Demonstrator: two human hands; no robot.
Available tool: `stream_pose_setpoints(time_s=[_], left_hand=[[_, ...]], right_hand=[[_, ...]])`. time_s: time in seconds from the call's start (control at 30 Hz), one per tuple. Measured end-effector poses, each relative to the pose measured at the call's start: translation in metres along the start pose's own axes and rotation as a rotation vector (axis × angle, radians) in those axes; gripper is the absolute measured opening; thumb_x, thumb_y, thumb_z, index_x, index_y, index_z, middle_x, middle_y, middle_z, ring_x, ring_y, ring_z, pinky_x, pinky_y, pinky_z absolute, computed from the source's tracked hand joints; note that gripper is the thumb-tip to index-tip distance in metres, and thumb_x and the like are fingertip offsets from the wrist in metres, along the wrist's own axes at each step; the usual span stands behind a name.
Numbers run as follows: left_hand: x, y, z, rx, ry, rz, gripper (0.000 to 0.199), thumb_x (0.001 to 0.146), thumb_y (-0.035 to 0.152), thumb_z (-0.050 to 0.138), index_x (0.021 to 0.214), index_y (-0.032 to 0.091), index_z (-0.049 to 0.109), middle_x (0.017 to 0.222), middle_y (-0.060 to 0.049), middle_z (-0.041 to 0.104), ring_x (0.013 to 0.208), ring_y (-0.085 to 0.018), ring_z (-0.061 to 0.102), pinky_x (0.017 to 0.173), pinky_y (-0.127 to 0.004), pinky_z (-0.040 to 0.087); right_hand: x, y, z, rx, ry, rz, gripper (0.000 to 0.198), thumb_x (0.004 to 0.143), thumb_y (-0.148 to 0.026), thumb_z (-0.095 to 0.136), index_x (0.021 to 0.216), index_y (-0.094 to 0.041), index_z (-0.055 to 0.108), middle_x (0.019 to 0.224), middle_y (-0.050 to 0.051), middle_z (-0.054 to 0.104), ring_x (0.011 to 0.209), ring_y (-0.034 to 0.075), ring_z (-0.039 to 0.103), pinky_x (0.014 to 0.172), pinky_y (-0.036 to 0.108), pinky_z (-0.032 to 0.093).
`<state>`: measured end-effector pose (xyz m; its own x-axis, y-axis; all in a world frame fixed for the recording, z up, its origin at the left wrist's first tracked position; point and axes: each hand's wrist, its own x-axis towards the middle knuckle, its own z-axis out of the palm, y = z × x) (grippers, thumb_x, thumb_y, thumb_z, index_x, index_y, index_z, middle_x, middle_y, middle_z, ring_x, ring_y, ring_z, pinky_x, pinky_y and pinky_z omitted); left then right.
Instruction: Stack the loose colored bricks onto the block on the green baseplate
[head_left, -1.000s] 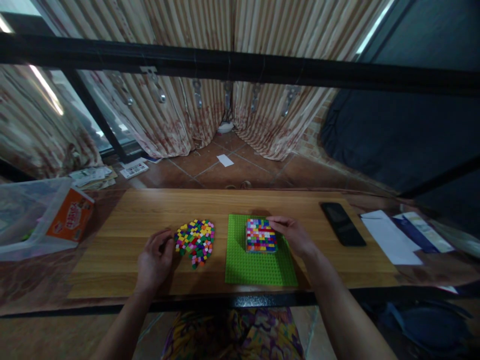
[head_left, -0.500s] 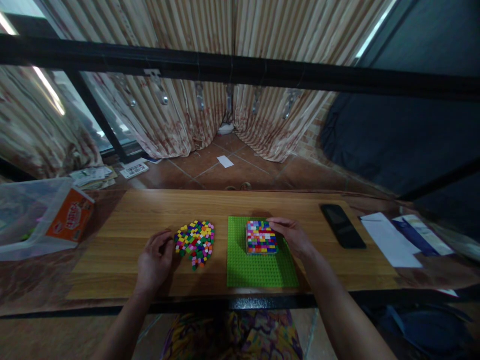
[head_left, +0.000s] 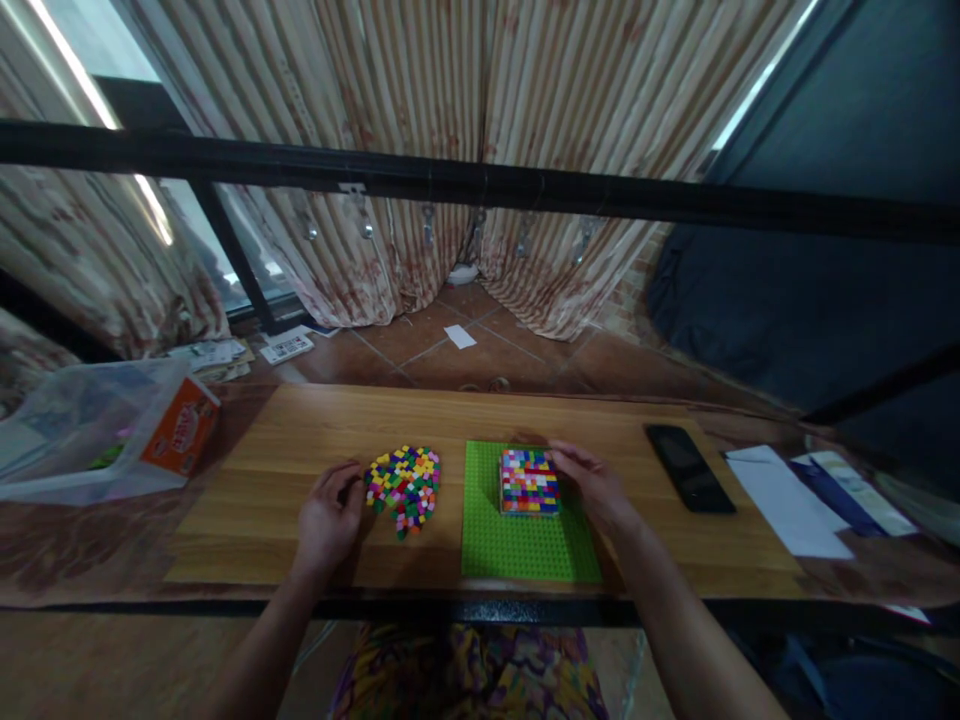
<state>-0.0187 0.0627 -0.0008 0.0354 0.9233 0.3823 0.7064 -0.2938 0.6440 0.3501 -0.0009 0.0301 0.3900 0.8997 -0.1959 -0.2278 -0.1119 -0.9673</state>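
Observation:
A block of stacked small bricks (head_left: 529,484) in many colours sits on the upper part of a green studded baseplate (head_left: 525,551). At its far right corner are the fingertips of my right hand (head_left: 594,487), drawn together; anything between them is too small to make out. To the left lies a loose heap of small coloured bricks (head_left: 405,484). My left hand (head_left: 330,515) rests on the table against the heap's left side, its fingers curled. Whatever they may hold is hidden.
The wooden table (head_left: 262,540) carries a black phone (head_left: 688,467) at the right, with white papers (head_left: 787,500) beyond it. A clear plastic bin (head_left: 97,430) with an orange label stands off the left end. A dark metal bar (head_left: 480,185) crosses beyond the table.
The whole view has shifted, so everything appears a little further right and lower. My right fingertips have slid slightly off the block's top towards its right edge. My left hand stays by the heap.

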Motion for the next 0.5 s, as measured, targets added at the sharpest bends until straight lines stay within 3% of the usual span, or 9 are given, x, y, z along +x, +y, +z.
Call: stream_pose_setpoints(time_s=[0.13, 0.2, 0.27, 0.33, 0.43, 0.5], left_hand=[[-0.001, 0.002, 0.000, -0.026, -0.004, -0.003, 0.024, 0.081, 0.033, 0.048, 0.092, 0.019, 0.064, 0.102, -0.009, 0.065, 0.097, -0.022, 0.061, 0.089, -0.038, 0.050], [-0.002, 0.004, 0.000, -0.030, -0.007, -0.005, 0.023, 0.081, 0.032, 0.048, 0.092, 0.019, 0.064, 0.103, -0.010, 0.065, 0.098, -0.022, 0.061, 0.089, -0.039, 0.050], [-0.002, 0.006, 0.000, -0.036, -0.001, -0.011, 0.023, 0.081, 0.030, 0.048, 0.092, 0.019, 0.065, 0.103, -0.010, 0.065, 0.099, -0.022, 0.061, 0.091, -0.039, 0.049], [-0.003, 0.006, 0.000, -0.040, 0.002, -0.021, 0.022, 0.081, 0.028, 0.048, 0.092, 0.018, 0.065, 0.102, -0.009, 0.066, 0.099, -0.022, 0.061, 0.090, -0.038, 0.050], [-0.004, 0.005, 0.001, -0.036, -0.004, -0.026, 0.021, 0.081, 0.027, 0.049, 0.092, 0.019, 0.064, 0.104, -0.009, 0.065, 0.100, -0.021, 0.061, 0.091, -0.038, 0.049], [-0.005, 0.004, 0.001, -0.043, -0.008, -0.025, 0.020, 0.082, 0.027, 0.049, 0.092, 0.019, 0.064, 0.104, -0.009, 0.065, 0.101, -0.021, 0.060, 0.093, -0.038, 0.048]], right_hand=[[-0.014, -0.009, 0.004, -0.084, 0.214, -0.165, 0.029, 0.061, -0.039, 0.078, 0.083, -0.021, 0.072, 0.080, 0.001, 0.071, 0.070, 0.015, 0.062, 0.068, 0.030, 0.050], [-0.026, -0.015, 0.017, -0.162, 0.240, -0.256, 0.024, 0.066, -0.039, 0.075, 0.083, -0.022, 0.072, 0.081, 0.002, 0.071, 0.074, 0.017, 0.063, 0.071, 0.032, 0.050], [-0.042, -0.018, 0.037, -0.258, 0.165, -0.303, 0.019, 0.071, -0.038, 0.071, 0.083, -0.023, 0.072, 0.083, 0.003, 0.071, 0.077, 0.019, 0.063, 0.073, 0.034, 0.050], [-0.057, -0.015, 0.060, -0.403, -0.012, -0.354, 0.015, 0.076, -0.036, 0.067, 0.085, -0.025, 0.072, 0.087, 0.003, 0.071, 0.081, 0.020, 0.063, 0.075, 0.034, 0.049], [-0.075, 0.002, 0.095, -0.598, -0.260, -0.439, 0.014, 0.082, -0.030, 0.059, 0.087, -0.025, 0.071, 0.085, 0.004, 0.069, 0.082, 0.020, 0.062, 0.075, 0.033, 0.048], [-0.080, 0.017, 0.112, -0.699, -0.324, -0.481, 0.016, 0.085, -0.024, 0.054, 0.086, -0.025, 0.070, 0.084, 0.004, 0.068, 0.081, 0.020, 0.062, 0.075, 0.032, 0.047]])
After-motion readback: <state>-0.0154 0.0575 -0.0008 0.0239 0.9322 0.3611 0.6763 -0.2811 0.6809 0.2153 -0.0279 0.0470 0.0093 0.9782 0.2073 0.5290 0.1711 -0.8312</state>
